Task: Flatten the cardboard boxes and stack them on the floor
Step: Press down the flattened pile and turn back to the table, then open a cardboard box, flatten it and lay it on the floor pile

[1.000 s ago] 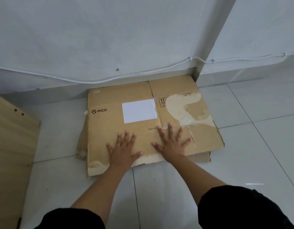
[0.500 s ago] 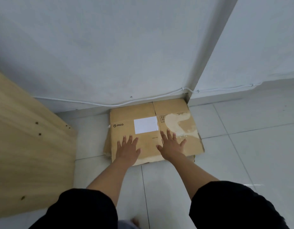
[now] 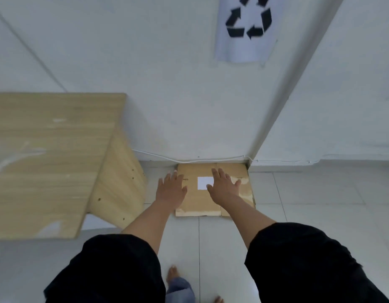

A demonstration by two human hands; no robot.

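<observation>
Cardboard [image 3: 197,205], already flat, lay on the floor tiles [image 3: 309,215] against the wall [image 3: 189,106], directly ahead of both hands. Left hand [image 3: 170,189] hung spread over its left edge, right hand [image 3: 223,186] spread above its middle; contact was unclear.

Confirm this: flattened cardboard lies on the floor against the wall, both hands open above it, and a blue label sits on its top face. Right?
Nearly. The label on the flattened cardboard is white, not blue, as the head view shows. The left hand and right hand are open.
</observation>
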